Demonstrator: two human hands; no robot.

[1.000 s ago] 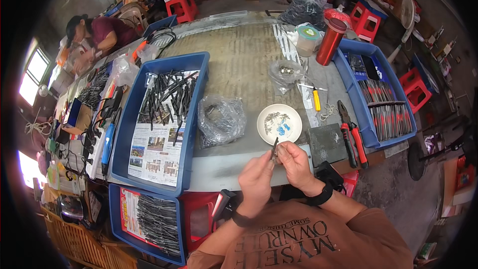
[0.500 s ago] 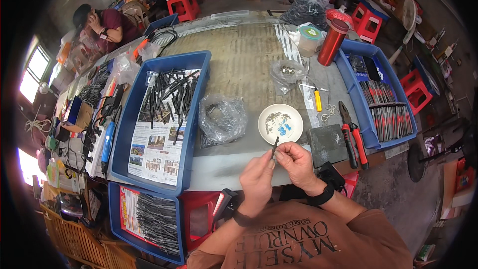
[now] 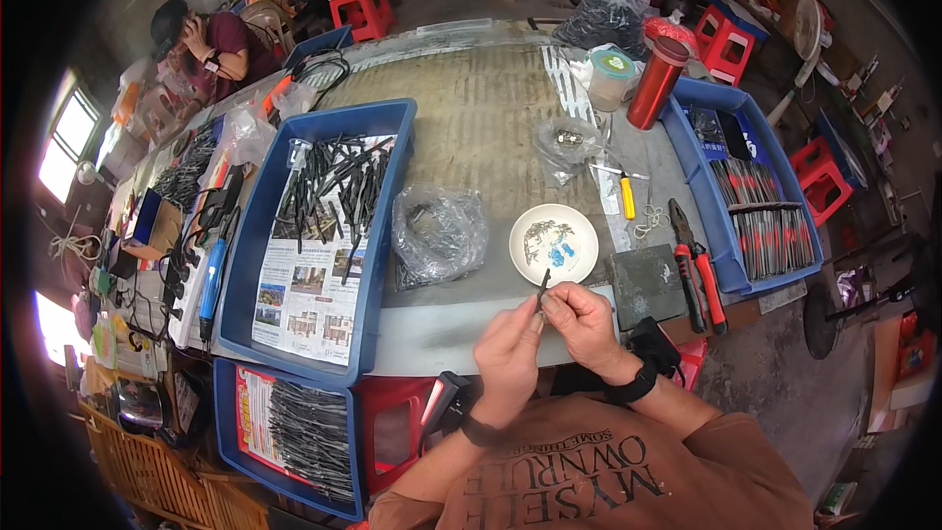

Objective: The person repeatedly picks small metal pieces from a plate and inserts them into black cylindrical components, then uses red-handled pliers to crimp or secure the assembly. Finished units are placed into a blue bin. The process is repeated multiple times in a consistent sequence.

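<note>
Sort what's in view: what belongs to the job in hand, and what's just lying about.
Likely the job's:
- slim black piece, pinched in the left hand
- white dish with small parts
- large blue tray holding black pieces

Seemingly just lying about:
- red flask
- lidded tub
- fan

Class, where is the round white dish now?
In the head view, the round white dish sits right of centre, just beyond the right hand, between a clear plastic bag on its left and a dark square block on its right.
</note>
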